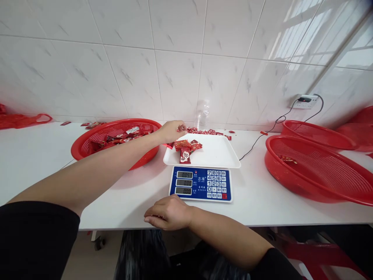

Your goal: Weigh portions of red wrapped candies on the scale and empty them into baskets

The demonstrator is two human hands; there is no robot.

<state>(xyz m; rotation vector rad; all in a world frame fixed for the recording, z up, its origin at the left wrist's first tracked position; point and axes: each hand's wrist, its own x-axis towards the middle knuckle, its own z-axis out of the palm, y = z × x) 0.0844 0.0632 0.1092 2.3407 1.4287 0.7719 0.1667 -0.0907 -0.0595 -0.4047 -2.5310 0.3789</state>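
My left hand [172, 131] is above the back left part of the white scale tray [218, 151], its fingertips curled together; whatever they hold, if anything, is too small to make out. Several red packets [185, 149] lie in a small pile on the tray's left side, just below that hand. In front of the tray, the blue scale panel [201, 183] shows lit digits. At the table's front edge rests my right hand [169, 212], its fingers curled in and no object visible in them.
A red basket [78, 146] of wrapped packets stands left of the tray. More small packets [204, 131] and a clear bottle [204, 115] are behind it. Two red baskets [309, 190] stand at the right. A black cable [256, 140] runs to a wall socket [304, 102].
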